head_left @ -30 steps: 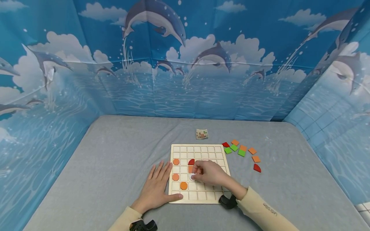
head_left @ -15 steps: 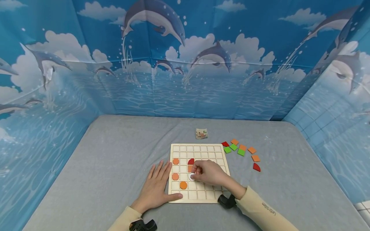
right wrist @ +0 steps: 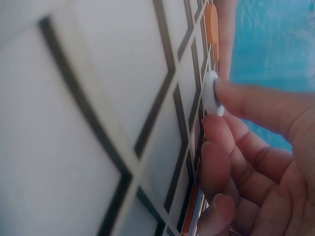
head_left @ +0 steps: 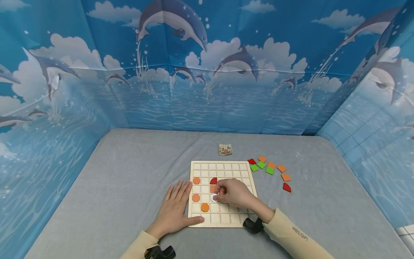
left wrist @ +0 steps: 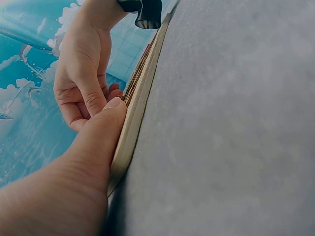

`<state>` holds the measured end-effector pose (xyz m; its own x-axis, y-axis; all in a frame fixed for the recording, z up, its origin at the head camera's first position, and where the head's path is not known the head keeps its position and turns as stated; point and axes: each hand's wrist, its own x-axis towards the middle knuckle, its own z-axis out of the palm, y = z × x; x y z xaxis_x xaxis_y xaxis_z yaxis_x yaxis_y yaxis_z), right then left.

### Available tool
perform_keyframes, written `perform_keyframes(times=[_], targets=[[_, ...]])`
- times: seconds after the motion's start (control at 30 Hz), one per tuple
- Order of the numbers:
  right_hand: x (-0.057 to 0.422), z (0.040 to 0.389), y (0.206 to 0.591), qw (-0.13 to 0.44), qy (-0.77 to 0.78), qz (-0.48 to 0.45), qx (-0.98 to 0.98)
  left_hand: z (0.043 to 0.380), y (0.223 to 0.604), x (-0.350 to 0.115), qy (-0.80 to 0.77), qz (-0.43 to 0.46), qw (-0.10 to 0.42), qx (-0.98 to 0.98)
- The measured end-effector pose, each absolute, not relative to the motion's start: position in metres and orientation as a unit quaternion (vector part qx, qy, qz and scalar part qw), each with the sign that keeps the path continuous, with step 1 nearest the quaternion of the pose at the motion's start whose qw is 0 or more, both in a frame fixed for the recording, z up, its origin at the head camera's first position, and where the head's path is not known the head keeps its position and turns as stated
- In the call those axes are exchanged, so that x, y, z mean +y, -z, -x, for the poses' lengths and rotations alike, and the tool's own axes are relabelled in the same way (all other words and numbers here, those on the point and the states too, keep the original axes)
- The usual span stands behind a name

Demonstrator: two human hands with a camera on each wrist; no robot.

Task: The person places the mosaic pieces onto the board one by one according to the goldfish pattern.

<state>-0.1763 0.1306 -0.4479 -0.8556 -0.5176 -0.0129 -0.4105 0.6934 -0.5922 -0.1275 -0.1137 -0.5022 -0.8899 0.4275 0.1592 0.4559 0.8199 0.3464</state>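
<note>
A light wooden grid board (head_left: 215, 218) lies on the grey cloth. My right hand (head_left: 234, 193) pinches a white disc (right wrist: 210, 93) between thumb and index finger, low over a square near the board's middle; the other fingers curl in beside it. Just beyond those fingertips are a red quarter-round piece (head_left: 214, 181) and a partly covered orange square (head_left: 212, 188). Orange discs (head_left: 205, 207) sit in squares on the board's left side. My left hand (head_left: 174, 208) lies flat with fingers spread along the left edge, its thumb resting on the near-left corner.
Right of the board lie several loose pieces: green squares (head_left: 270, 171), orange squares (head_left: 286, 177) and red quarter-rounds (head_left: 286, 187). Behind the board is a small patterned card (head_left: 225, 149). A blue dolphin-print curtain (head_left: 213, 108) encloses the far side and both flanks of the table.
</note>
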Motion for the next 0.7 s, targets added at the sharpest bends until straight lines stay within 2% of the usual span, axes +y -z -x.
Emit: perform_keyframes(times=[0.7], targets=[[0.1295,0.1751,0.4462,0.094,0.292,0.245,0.92,0.1277,0.5,-0.114,0.189,0.224,0.022,-0.956]])
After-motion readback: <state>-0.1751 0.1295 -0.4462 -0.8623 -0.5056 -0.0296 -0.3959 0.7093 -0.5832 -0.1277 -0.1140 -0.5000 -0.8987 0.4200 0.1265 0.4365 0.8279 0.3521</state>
